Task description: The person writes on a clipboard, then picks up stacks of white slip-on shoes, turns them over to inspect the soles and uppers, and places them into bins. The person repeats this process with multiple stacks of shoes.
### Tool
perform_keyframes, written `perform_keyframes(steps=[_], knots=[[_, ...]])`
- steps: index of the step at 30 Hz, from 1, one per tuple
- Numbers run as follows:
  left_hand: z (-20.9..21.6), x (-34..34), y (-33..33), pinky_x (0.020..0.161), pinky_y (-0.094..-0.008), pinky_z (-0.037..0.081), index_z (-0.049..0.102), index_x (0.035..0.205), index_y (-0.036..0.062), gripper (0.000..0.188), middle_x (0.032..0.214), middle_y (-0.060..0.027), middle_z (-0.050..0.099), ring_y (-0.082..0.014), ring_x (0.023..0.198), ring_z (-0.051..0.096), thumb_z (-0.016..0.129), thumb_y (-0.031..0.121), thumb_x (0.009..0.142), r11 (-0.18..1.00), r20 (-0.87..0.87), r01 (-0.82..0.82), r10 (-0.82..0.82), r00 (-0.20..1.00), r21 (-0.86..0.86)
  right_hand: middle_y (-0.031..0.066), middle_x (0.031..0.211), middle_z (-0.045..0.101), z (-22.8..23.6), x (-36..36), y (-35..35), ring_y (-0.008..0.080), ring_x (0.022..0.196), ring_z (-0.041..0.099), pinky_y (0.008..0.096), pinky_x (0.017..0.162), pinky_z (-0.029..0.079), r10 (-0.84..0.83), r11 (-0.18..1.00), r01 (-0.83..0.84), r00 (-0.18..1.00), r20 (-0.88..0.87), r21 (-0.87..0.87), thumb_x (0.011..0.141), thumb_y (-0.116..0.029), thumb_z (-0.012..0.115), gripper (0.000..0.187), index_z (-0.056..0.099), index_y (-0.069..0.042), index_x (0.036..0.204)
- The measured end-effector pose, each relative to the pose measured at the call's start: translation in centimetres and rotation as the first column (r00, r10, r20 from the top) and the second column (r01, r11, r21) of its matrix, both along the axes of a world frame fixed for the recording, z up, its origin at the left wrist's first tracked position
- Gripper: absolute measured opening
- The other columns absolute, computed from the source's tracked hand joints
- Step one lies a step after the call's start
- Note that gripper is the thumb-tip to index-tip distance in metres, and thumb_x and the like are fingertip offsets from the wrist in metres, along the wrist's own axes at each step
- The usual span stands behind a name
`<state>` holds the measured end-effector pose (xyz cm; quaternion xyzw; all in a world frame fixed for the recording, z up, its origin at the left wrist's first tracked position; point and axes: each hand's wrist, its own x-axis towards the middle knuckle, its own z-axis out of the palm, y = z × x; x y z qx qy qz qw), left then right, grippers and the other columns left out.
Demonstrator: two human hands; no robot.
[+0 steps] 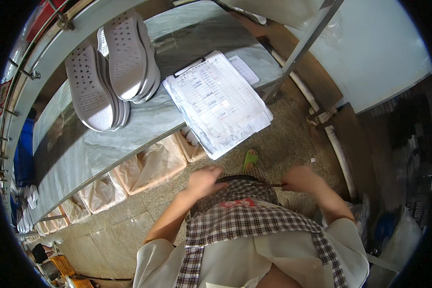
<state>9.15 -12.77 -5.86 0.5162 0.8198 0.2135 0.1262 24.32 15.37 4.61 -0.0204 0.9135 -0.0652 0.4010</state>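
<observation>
A footwear workshop, it seems: stacks of white perforated shoe soles (126, 57) and a clipboard (189, 67) of ruled forms (220, 98) share a marbled counter (93, 149), with plastic-lined bins (151, 165) ranged beneath.

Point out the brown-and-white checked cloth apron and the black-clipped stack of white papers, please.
Checked cloth apron (259, 223): head view, its bib.
Stack of white papers (220, 100): head view, top sheet's middle.

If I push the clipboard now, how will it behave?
The clipboard likely tips easily: much of it overhangs the table. Sheets probably flutter: the clip sits at one end only. It seems stiff: its overhang doesn't visibly sag.
</observation>
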Motion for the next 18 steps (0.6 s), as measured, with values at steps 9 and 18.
perform_keyframes(steps=[9,18], knots=[[-3.1,-0.3,1.1,0.059,-0.0359,0.051,0.064,0.087,0.0075,0.013,0.077,-0.0116,0.064,-0.0283,0.069,0.063,0.057,0.017,0.08,0.985,0.097,-0.175,0.174,0.98,-0.002,0.01,0.062,0.056,-8.1,-4.6,-8.2,0.0261,0.055,0.054,0.0416,0.045,0.045,0.215,0.975,-0.204,0.965,0.151,-0.085,0.082,-0.008,0.061,0.016,0.062,-0.001,0.068],[-1.6,-3.4,-0.4,0.056,-0.0261,0.044,0.05,0.114,0.0066,0.044,0.087,-0.0042,0.061,-0.0131,0.069,0.057,0.042,0.045,0.096,0.484,0.969,-0.874,0.192,0.156,0.045,0.0126,0.079,0.064,-14.1,-5.4,-9.2,0.0293,0.075,0.064,0.0464,0.057,0.049,0.206,0.978,-0.209,0.969,0.137,0.005,0.085,-0.025,0.058,0.025,0.066,-0.002,0.08]])
